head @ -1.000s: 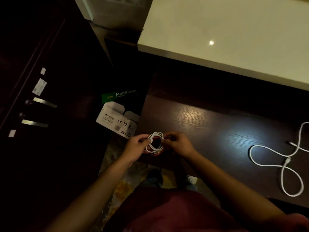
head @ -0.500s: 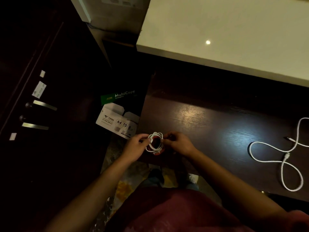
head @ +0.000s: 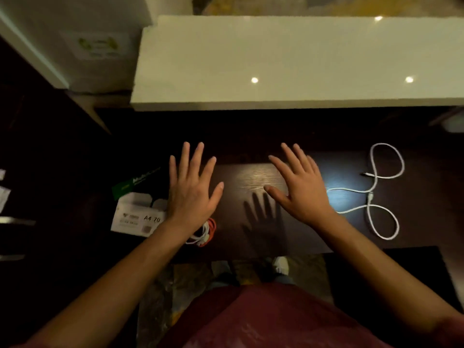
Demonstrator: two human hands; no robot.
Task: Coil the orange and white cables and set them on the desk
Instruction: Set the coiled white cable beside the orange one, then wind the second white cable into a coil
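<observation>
The coiled bundle of orange and white cable (head: 206, 233) lies on the dark wooden desk (head: 253, 177) near its front left edge, partly hidden under my left wrist. My left hand (head: 192, 189) hovers above it with fingers spread and straight, holding nothing. My right hand (head: 298, 187) is also spread flat above the desk's middle, empty, casting a shadow on the wood. A second white cable (head: 376, 192) lies loose in open loops on the desk at the right.
A raised cream-coloured counter (head: 276, 66) runs along the far side of the desk. A white A4 paper box (head: 135, 217) stands on the floor left of the desk. Dark cabinetry fills the left side. My shoes show below the desk's front edge.
Both hands have let go of the coiled orange and white bundle, which now lies on the desk. The hands lifted and spread open. The camera tilted up and nearer.
</observation>
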